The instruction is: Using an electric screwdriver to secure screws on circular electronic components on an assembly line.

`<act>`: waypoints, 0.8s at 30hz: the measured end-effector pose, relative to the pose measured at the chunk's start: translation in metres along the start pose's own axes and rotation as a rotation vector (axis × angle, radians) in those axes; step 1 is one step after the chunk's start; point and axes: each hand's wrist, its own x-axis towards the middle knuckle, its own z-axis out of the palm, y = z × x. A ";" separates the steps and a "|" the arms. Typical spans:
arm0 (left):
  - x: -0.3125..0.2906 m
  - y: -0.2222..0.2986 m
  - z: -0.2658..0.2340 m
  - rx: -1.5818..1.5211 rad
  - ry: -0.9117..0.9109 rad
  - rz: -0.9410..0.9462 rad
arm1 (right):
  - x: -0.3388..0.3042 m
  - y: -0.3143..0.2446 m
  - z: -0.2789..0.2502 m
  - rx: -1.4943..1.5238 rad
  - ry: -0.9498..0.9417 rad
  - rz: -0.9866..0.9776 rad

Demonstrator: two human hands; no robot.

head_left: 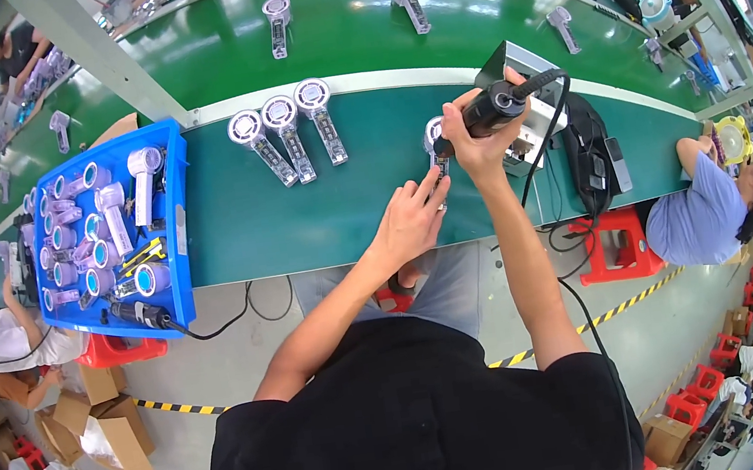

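Observation:
My right hand (482, 150) is wrapped around a black electric screwdriver (495, 108), its cable leaving from the back end. The tool is tilted, its front end over a small purple handheld fan (432, 131) lying on the green work table (253, 237). With its fingers, my left hand (408, 221) grips the lower handle of that fan, which they partly hide. The screwdriver's tip is too hidden to see whether it touches the fan. Three more handheld fans (280, 114) lie in a row to the left, their handles uncovered and showing inner parts.
At the left, a blue bin (182, 180) holds several purple fans and another black screwdriver (141, 313). Beyond the table, a green conveyor belt (340, 30) carries spaced fans. A metal box (521, 68), a black pouch (585, 146) and loose cables lie right. Co-workers sit on both sides.

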 end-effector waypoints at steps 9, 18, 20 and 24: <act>0.018 -0.014 0.019 0.118 0.054 -0.061 | 0.062 -0.068 -0.070 -0.263 0.254 0.029; 0.014 -0.011 0.013 0.033 0.069 0.063 | 0.064 -0.049 -0.090 -0.183 0.170 0.095; 0.016 -0.009 0.011 0.042 0.070 0.066 | 0.065 -0.045 -0.090 -0.159 0.177 0.113; 0.020 -0.011 0.014 0.067 0.061 0.067 | 0.059 -0.043 -0.089 -0.139 0.201 0.220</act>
